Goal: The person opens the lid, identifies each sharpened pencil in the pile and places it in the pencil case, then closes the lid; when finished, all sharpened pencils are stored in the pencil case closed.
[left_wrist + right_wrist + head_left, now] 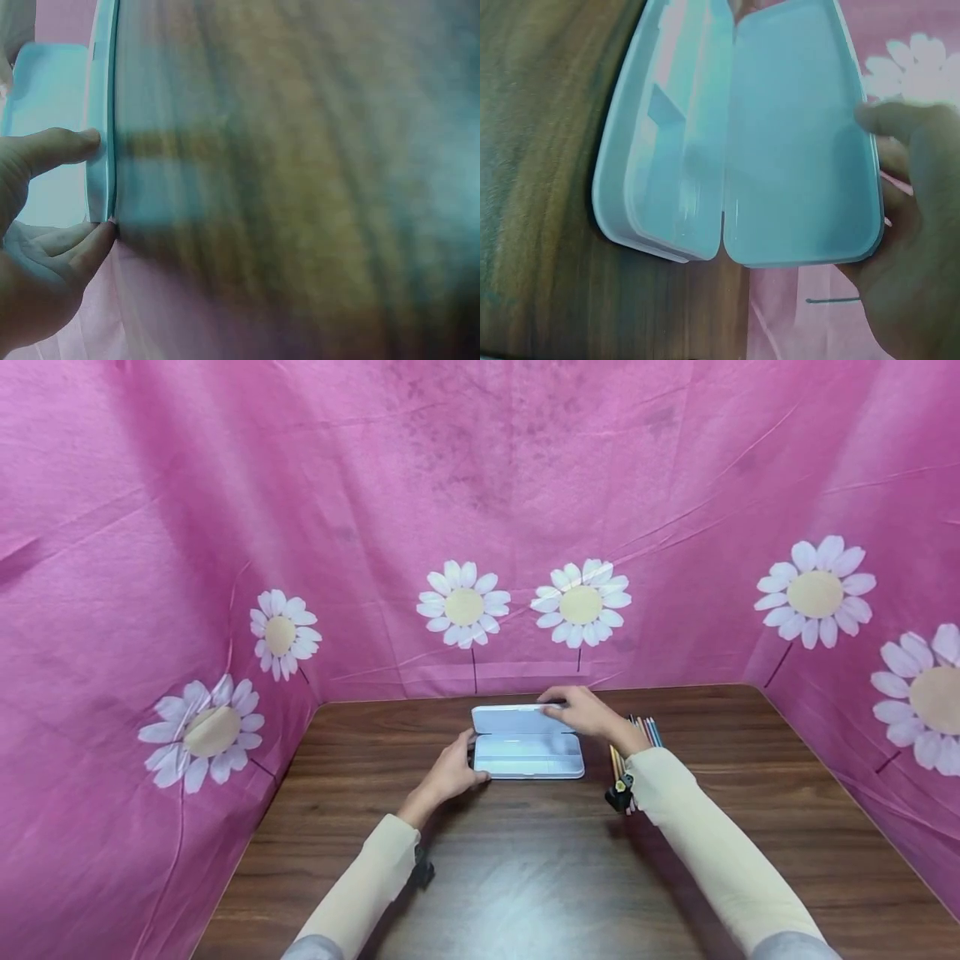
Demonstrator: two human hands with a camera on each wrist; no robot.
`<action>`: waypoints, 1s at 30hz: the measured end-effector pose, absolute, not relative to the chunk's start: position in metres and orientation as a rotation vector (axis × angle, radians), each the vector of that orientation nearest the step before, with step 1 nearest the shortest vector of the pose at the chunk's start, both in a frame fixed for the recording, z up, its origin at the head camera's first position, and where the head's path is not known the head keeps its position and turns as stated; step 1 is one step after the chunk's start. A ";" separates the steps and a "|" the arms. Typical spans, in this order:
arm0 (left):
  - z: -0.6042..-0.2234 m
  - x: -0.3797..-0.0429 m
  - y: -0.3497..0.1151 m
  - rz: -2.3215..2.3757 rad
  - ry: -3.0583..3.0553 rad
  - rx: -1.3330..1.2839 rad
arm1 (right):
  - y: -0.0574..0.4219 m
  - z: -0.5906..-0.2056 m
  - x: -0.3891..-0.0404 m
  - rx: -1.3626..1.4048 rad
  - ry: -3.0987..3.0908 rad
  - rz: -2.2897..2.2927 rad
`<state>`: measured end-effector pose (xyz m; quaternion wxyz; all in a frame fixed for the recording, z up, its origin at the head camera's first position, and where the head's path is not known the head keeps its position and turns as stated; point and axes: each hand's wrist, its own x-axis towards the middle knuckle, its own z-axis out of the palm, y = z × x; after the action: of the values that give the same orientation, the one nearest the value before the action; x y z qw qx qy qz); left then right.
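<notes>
One case [527,745], left grip [452,767] on base [525,765], right grip [587,710] on lid [506,720]

A wooden table [525,835] carries an open case [528,766] and several pencils [655,733].

Your left hand [452,768] is holding the left end of the case [528,767], its thumb [67,145] pressing the front edge. Your right hand [588,712] is gripping the case's raised lid near its right end, thumb inside, fingers behind. Your forearms are slanting inward from the case's near left and near right.
</notes>
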<state>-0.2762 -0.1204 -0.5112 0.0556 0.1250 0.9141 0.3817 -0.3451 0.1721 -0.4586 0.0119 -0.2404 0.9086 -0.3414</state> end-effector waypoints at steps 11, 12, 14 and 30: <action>-0.514 -0.271 -0.120 1.245 2.747 0.370 | 0.186 -0.471 -0.362 -0.326 3.120 -1.248; -0.514 -0.271 -0.119 1.262 2.740 0.371 | 0.187 -0.473 -0.363 -0.286 3.123 -1.254; -0.514 -0.270 -0.119 1.286 2.730 0.373 | 0.188 -0.476 -0.366 -0.218 3.109 -1.281; -0.517 -0.268 -0.117 1.296 2.746 0.375 | 0.193 -0.493 -0.370 -0.006 3.004 -1.256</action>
<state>-0.2678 -0.1171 -0.5167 0.0410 0.1226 0.8967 0.4233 -0.3699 0.1934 -0.4930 -0.0573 -0.0020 0.9211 -0.3852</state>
